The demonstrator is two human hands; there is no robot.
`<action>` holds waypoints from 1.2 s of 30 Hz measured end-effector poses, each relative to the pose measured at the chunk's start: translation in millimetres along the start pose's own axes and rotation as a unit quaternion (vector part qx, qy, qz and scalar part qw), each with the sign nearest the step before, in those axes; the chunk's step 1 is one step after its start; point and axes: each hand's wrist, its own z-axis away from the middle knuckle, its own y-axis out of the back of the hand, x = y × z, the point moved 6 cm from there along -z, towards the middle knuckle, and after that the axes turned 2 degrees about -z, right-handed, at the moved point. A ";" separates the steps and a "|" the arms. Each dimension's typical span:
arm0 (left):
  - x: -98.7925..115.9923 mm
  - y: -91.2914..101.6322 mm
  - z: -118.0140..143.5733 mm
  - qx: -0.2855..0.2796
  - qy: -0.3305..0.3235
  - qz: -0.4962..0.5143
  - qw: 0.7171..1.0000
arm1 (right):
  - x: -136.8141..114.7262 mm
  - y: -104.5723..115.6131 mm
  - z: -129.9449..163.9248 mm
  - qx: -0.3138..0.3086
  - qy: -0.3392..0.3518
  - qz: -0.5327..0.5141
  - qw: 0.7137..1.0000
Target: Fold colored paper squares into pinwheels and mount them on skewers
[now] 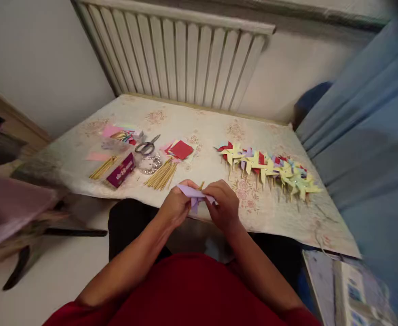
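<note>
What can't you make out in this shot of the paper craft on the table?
- Lilac paper piece, head view: its fold is covered by the left hand and right hand.
- Thin stick: only the tip shows above the fingers.
- Maroon box: its print is too small to read.
- Papers at lower right: blurred and cut off by the edge.
- Pinwheel row: overlapping, so no count possible.

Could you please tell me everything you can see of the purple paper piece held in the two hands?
The purple paper piece is pale lilac, thin and folded, with a flat band running across and a small flap hanging below it. It is held just above the near table edge, pinched between the left hand and the right hand. A thin yellowish stick tip shows just above it. Finer folds are too small to tell.
</note>
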 end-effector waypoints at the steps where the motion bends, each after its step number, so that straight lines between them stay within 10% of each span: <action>1: 0.1 0.2 -0.1 0.000 -0.002 0.001 1.000 | 0.6 -0.3 -0.1 -0.001 0.000 0.000 1.000; 36: -1.6 0.5 -1.2 -0.002 -0.019 -0.047 0.999 | 5.2 1.0 1.0 -0.006 -0.034 -0.001 0.999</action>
